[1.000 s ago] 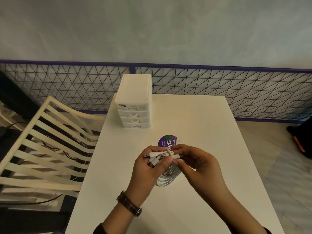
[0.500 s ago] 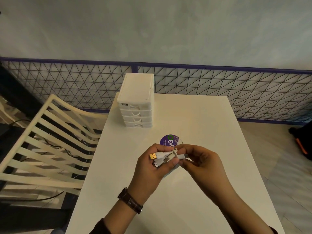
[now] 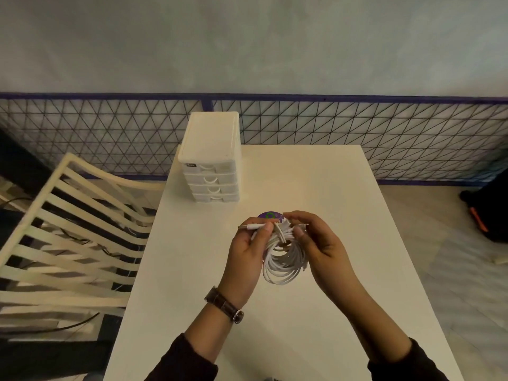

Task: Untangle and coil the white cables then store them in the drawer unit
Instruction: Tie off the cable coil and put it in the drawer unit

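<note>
Gripping one white cable coil, left hand and right hand fingers curl before four drawers.

— Where does the one view look from?
— From the person's head, above the near edge of the bench, facing forward and down.
— How near is it?
— Close. The left hand and right hand sit low in the middle, nearer the lens than the drawer unit.
— And around the drawer unit?
— Mesh fence and wall behind it, slatted chair to its left.
</note>
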### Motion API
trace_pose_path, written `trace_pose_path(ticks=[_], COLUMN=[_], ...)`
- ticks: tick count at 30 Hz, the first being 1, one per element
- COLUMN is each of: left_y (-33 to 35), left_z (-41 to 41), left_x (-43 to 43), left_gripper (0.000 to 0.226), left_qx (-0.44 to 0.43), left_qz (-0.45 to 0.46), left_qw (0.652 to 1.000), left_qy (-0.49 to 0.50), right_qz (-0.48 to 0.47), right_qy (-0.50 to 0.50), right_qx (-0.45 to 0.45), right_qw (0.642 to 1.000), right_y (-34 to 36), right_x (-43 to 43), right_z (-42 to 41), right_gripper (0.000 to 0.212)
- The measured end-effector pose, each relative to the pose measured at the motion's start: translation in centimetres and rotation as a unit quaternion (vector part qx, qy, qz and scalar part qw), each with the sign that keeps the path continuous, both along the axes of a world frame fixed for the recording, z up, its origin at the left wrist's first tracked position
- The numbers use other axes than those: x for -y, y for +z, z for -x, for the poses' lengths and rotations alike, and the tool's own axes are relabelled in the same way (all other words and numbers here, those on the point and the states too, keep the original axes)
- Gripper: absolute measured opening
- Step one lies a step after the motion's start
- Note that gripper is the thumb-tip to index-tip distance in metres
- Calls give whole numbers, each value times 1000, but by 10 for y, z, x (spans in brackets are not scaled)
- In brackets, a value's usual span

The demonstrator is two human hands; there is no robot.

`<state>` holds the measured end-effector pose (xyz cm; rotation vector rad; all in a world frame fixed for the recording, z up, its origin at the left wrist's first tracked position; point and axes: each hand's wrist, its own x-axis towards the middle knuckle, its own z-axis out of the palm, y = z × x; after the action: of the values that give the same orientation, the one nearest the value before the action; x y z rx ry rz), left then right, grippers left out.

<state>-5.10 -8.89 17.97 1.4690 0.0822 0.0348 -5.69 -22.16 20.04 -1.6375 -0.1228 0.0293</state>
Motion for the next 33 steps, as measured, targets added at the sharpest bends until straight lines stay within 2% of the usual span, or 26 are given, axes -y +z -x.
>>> trace_pose_path(ticks=[4,8,11,14,17,21,24,26,29,33], left_y=[-12,-51,-88,-122,-157,-189,-210,-216,-223,-221], left_z=[-12,-32,-42,-53,-67,-79,-87,-92,-98,-96], left_x=[19,40,54,63,73,93,105,111,114,107], left_gripper=[3,5,21,2,8,18,23,25,28,33], left_qx=[-78,-209,-309,-385,-414,-413,-355,-311,-270,-234], left_qz=[46,98,105,100,84,31,-113,-200,-333,-363], left_qw=[996,973,942,913,903,908,925,925,899,894], left_qy=[22,1,-77,-92,-84,-66,-73,-81,-93,-124], right_qz=[40,50,83,83,106,183,193,197,200,239], right_qy=[-50,-45,-85,-124,-156,-186,-206,-216,-233,-196], right_qx=[4,-60,-110,-169,-217,-246,-252,-246,-237,-254], right_qw=[998,996,987,974,958,933,926,924,922,917], right_y=[-18,-51,-91,-134,-175,-213,-233,-239,-243,-240], right_x=[13,42,61,76,89,97,98,98,97,102], right_z=[-1,-8,-14,-21,-32,-45,-51,-55,-60,-63], right_gripper=[16,32,29,26,24,21,16,10,11,18])
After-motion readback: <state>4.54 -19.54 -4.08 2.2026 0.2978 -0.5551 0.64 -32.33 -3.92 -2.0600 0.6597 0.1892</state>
